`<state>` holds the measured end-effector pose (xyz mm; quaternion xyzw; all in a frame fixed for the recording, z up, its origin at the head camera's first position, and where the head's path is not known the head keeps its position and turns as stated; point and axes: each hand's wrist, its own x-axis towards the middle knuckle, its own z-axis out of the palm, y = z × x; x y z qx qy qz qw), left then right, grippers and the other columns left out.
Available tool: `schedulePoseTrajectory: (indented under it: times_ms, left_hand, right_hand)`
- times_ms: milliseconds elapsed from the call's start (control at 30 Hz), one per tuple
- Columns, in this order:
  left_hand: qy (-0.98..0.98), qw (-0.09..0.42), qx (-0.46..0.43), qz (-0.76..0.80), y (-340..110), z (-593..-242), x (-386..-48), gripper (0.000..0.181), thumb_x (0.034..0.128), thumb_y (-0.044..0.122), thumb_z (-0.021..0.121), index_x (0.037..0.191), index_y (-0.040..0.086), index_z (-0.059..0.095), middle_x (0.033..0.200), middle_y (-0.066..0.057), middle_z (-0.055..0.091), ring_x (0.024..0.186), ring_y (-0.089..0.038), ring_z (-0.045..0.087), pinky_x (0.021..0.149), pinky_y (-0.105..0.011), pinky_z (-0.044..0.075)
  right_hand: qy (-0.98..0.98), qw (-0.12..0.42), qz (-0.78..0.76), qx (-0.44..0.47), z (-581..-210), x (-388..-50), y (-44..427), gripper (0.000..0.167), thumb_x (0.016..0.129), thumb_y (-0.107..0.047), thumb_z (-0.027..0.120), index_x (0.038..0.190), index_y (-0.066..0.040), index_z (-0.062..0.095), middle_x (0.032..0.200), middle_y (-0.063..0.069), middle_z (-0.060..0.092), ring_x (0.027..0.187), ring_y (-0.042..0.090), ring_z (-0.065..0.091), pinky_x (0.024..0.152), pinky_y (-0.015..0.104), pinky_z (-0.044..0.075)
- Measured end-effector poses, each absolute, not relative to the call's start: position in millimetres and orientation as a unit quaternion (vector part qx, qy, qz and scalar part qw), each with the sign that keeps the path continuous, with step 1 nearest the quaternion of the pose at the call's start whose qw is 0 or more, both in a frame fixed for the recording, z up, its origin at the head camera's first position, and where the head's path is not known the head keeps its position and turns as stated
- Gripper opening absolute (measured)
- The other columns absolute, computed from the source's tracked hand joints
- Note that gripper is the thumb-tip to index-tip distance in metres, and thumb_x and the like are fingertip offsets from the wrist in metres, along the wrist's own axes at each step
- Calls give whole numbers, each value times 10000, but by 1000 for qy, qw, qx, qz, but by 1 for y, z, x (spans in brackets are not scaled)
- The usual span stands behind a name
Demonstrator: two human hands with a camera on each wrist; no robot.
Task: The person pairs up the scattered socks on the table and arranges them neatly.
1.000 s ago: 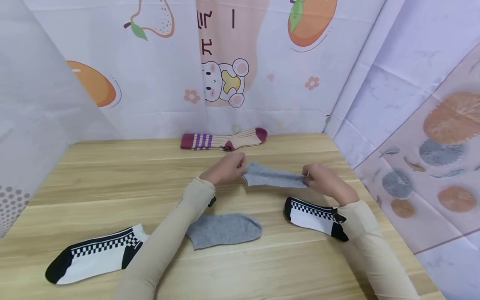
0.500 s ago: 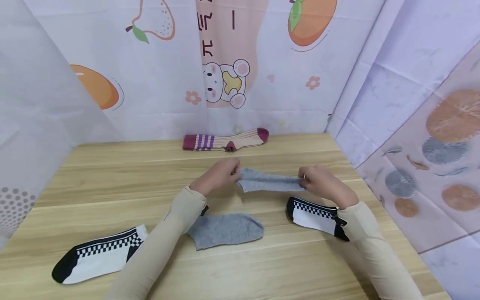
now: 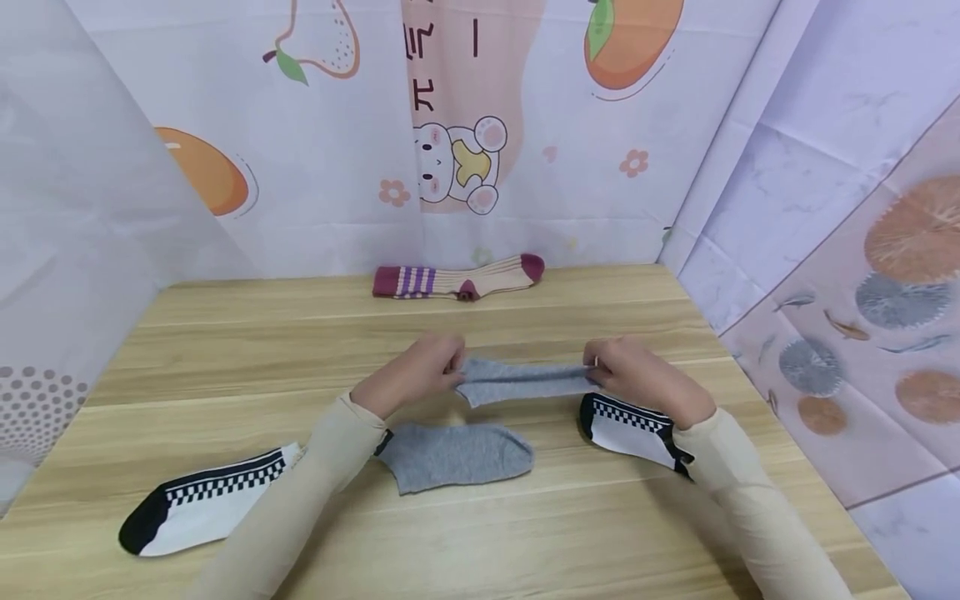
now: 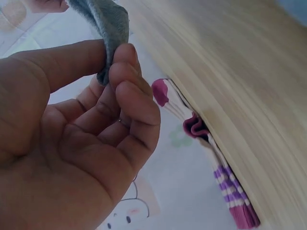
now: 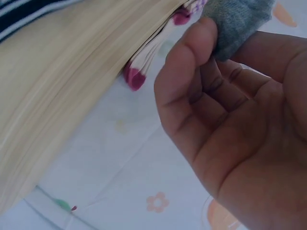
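Observation:
Between my hands a grey ankle sock (image 3: 525,381) is stretched out sideways, held above the table. My left hand (image 3: 414,372) pinches its left end; in the left wrist view, the cloth (image 4: 112,28) is between thumb and fingertips. The right hand (image 3: 647,377) pinches the opposite end, and the right wrist view shows a grey corner (image 5: 235,26) between thumb and index finger. A second grey sock (image 3: 461,457) lies flat nearer to me, its left end partly covered by my left wrist. Below my right wrist is a black-and-white checkered sock (image 3: 630,432), partly hidden.
At the table's (image 3: 480,542) far edge lies a long cream sock (image 3: 461,279) with maroon toe and purple stripes, against the printed curtain (image 3: 315,167). Another checkered sock (image 3: 210,504) lies front left, partly behind my left sleeve (image 3: 300,500).
Both hands have drawn the held grey sock a little toward me and to the left, still stretched between them. The view has shifted slightly; the other socks stay put on the table.

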<state>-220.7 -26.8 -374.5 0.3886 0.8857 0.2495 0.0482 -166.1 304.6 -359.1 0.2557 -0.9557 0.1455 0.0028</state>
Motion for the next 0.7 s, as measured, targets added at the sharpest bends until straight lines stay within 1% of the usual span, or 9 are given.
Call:
schedulePoseTrajectory:
  times_ms: [200, 300, 500, 700]
  left_hand:
    - [892, 70, 376, 243, -50, -372, -200, 247, 915, 83, 699, 782, 123, 496, 699, 41, 490, 652, -97, 462, 595, -264, 417]
    - [894, 76, 370, 240, -59, -373, -194, 263, 917, 91, 705, 778, 129, 485, 697, 39, 478, 646, -95, 455, 579, -259, 412]
    - [895, 70, 372, 235, -75, -373, -181, 296, 899, 86, 732, 752, 137, 479, 692, 40, 471, 649, -96, 459, 585, -256, 421]
    - [896, 81, 368, 233, -91, -371, -166, 285, 900, 82, 727, 762, 150, 487, 676, 63, 475, 636, -78, 451, 575, -245, 418]
  right_hand:
    - [-950, 2, 146, 277, -359, -155, 285, 92, 900, -31, 685, 849, -96, 644, 712, -64, 576, 620, 70, 502, 589, 270, 462]
    - [-944, 1, 147, 296, -359, -150, 277, 109, 905, -30, 685, 842, -100, 630, 695, -80, 547, 618, 64, 486, 591, 257, 455]
    - [-935, 4, 142, 323, -361, -141, 264, 131, 916, -41, 677, 834, -117, 609, 656, -104, 497, 599, 49, 454, 578, 236, 430]
    - [-934, -17, 135, 329, -362, -135, 248, 111, 933, -74, 671, 859, -123, 605, 660, -105, 515, 590, 39, 454, 563, 224, 423]
